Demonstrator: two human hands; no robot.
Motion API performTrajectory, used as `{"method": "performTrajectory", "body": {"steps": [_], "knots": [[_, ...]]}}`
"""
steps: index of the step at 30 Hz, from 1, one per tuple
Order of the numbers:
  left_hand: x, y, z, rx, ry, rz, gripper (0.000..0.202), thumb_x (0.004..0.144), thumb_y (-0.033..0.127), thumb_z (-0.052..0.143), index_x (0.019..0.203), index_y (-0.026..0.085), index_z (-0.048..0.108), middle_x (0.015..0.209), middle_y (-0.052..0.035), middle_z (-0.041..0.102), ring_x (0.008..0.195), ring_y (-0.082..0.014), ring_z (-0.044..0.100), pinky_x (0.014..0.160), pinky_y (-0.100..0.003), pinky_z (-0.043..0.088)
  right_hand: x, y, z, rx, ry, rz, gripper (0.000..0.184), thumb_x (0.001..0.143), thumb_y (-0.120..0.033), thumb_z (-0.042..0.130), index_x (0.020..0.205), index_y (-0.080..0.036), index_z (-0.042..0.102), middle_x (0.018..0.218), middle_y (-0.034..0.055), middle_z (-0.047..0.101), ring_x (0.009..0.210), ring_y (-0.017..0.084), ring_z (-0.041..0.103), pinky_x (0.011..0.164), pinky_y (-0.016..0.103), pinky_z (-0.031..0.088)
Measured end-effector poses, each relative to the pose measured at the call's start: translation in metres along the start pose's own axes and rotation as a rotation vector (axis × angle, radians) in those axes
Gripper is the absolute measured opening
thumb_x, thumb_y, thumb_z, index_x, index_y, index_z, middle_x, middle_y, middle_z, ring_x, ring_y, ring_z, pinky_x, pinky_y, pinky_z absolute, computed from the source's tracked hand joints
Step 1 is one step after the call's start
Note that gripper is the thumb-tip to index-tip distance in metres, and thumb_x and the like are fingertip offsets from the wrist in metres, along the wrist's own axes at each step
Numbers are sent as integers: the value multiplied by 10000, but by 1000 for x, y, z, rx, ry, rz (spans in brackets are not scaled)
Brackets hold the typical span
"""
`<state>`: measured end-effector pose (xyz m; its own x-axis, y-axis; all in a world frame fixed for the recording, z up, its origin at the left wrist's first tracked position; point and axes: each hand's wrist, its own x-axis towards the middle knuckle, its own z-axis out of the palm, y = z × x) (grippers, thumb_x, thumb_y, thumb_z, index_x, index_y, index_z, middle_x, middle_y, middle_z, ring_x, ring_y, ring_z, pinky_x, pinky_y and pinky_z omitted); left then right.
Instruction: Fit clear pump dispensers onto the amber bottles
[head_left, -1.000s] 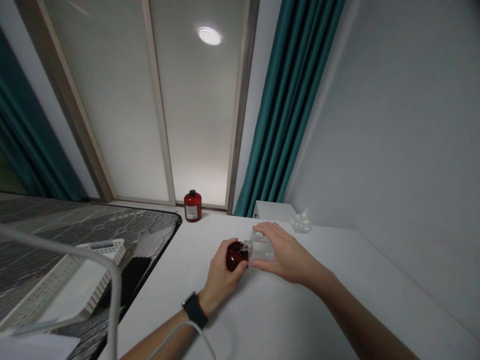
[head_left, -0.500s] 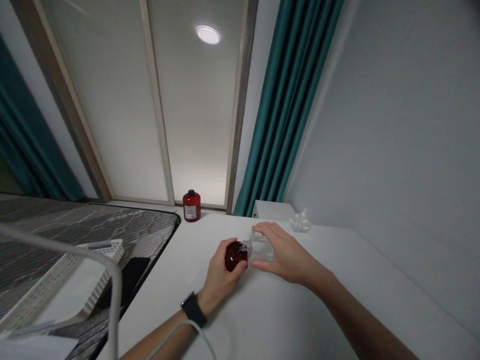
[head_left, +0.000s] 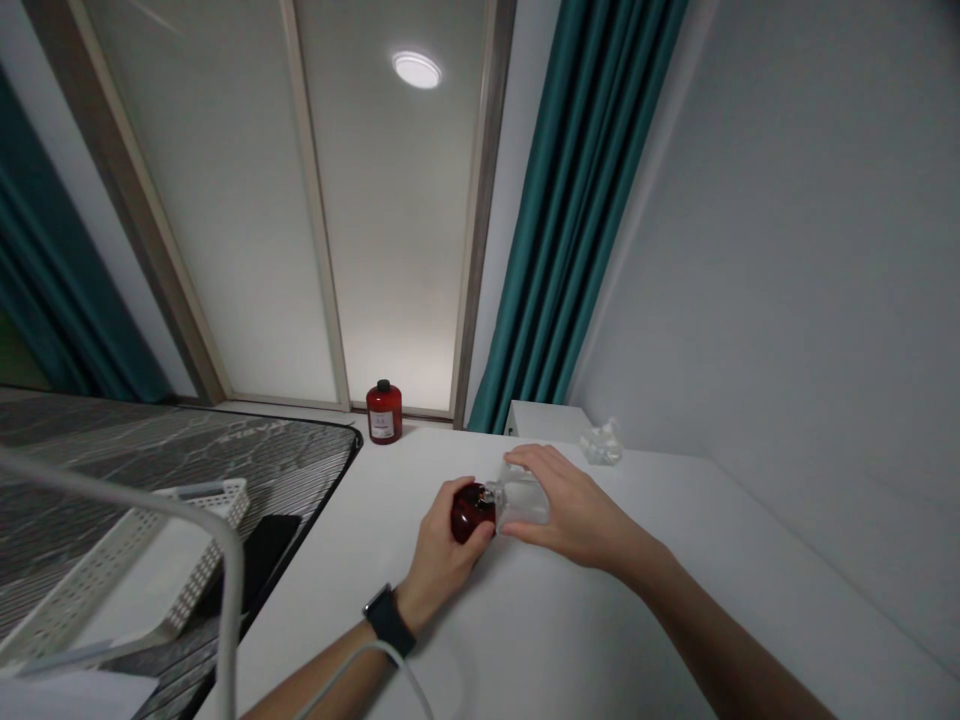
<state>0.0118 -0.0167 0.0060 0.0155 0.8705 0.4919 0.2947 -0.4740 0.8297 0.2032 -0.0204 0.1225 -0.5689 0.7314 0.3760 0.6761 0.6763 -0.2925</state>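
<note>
Wrapped round a dark red bottle [head_left: 470, 512] is my left hand [head_left: 441, 545], with a dark watch on its wrist. My right hand [head_left: 570, 505] grips a clear bottle [head_left: 525, 497] that lies tilted on its side, its neck pointing left. The clear bottle's neck meets the top of the dark red one; whether liquid passes between them I cannot make out. Both are held over the white table [head_left: 540, 620]. Farther back stands a larger red bottle [head_left: 384, 415] with a black cap and a pale label.
Crumpled clear plastic [head_left: 601, 443] lies at the table's back right, near a white box [head_left: 547, 418]. To the left, a white perforated basket [head_left: 127, 575] and a black flat object [head_left: 266, 560] rest on a grey patterned surface. A pale cable [head_left: 231, 600] crosses the lower left.
</note>
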Motion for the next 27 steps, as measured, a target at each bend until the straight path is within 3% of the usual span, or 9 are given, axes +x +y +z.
{"method": "performTrajectory", "body": {"steps": [27], "knots": [[0, 1, 1, -29, 7, -20, 441, 781, 293, 610, 1199, 173, 539, 1124, -103, 662, 1019, -258, 643, 941, -424, 515, 0, 1, 0, 6, 25, -44, 654, 743, -264, 826, 1316, -201, 517, 1316, 142, 616, 1238, 305, 553, 1050, 539, 485]]}}
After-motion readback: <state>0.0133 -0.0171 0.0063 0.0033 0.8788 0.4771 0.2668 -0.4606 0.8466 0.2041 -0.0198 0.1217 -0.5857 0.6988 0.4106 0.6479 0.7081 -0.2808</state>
